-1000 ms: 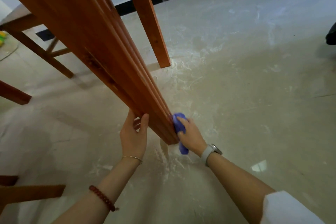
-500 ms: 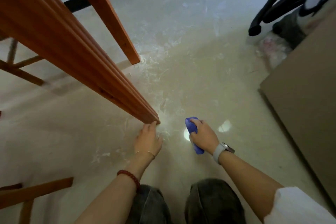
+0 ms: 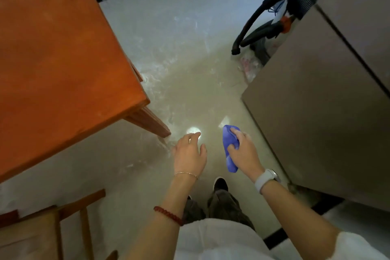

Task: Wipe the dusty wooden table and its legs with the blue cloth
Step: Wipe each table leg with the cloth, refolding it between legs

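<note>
The wooden table (image 3: 52, 59) fills the upper left, seen from above, its orange-brown top showing faint pale smears. One leg (image 3: 150, 121) slants down from the near corner to the floor. My right hand (image 3: 244, 152) grips the bunched blue cloth (image 3: 229, 145) in the air, right of the leg and apart from it. My left hand (image 3: 190, 155) hangs free just below the foot of the leg, fingers relaxed, holding nothing. Both hands are clear of the table.
A large grey-brown cabinet (image 3: 320, 101) stands close on the right. Black vacuum hoses (image 3: 263, 25) lie behind it. A wooden chair (image 3: 42, 228) sits at the lower left. White dust streaks the floor (image 3: 168, 65) beside the table. My shoe (image 3: 220, 183) is below my hands.
The view has risen from floor level to above the table top. Both hands have come away from the leg's foot and lifted off the floor; the cloth stays in my right hand.
</note>
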Demonstrator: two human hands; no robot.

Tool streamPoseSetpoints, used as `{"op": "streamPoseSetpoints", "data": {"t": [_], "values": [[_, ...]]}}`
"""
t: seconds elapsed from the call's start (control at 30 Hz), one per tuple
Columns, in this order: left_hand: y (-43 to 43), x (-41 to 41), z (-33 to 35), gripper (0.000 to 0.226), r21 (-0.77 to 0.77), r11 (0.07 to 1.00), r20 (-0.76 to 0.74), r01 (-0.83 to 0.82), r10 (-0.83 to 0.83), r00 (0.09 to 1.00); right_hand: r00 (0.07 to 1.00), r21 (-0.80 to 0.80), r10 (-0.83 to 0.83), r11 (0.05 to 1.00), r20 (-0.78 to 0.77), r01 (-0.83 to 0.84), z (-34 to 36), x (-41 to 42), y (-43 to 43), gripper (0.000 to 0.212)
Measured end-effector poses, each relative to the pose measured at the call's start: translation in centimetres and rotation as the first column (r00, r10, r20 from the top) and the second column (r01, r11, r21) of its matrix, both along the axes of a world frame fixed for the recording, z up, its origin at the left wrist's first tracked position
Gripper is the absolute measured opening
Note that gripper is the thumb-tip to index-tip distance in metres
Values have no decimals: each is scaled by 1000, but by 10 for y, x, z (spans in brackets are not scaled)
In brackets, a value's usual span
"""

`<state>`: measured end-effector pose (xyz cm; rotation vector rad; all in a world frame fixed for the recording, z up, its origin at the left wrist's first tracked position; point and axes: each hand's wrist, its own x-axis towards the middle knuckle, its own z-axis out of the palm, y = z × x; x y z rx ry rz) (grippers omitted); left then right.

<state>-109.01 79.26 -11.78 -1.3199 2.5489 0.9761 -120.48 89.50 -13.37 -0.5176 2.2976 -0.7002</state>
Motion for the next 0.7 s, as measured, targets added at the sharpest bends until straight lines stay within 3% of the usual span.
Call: {"op": "streamPoseSetpoints", "data": {"t": [0.2, 0.43, 0.7], "values": [[-26, -7, 76, 39, -11, 1000, -108, 22, -23, 994, 998, -34, -63, 997, -30, 62, 86, 1, -2, 49], [-83, -70, 94, 37, 33, 998, -186, -54, 59, 981, 997, -61, -78, 995, -30, 76, 101, -58, -52, 47], [-216, -211, 107, 37, 70, 950, -188, -305, 313, 931, 979, -61, 199, 978, -52, -202, 109, -207, -202, 48]]}}
